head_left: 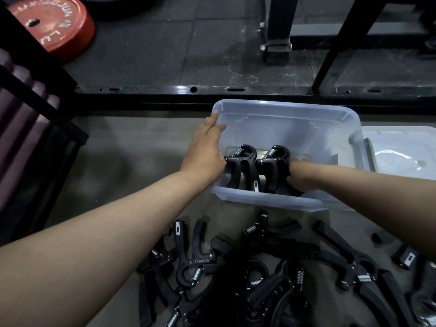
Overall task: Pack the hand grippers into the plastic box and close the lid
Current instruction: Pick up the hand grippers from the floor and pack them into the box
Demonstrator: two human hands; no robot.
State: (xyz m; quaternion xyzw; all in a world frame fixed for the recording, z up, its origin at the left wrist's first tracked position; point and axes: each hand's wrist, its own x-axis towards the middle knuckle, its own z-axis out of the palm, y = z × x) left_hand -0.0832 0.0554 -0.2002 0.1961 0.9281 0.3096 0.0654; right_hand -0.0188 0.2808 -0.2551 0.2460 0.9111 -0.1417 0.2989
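Inside the plastic box [287, 119], at its near wall, the right hand [299, 172] curls round the right-hand hand gripper [274, 168], setting it beside a second packed gripper [240, 166]. At nine o'clock from these, the left hand [204, 149] lies flat with straight fingers against the box's left rim, steadying it. Judging by the loose pile [271, 274] on the floor at six o'clock, most remain; rows laid tight, handles nested, should let all fit. The lid [401, 147] waits at three o'clock. The red weight plate [50, 27] at ten o'clock bears raised lettering I cannot read.
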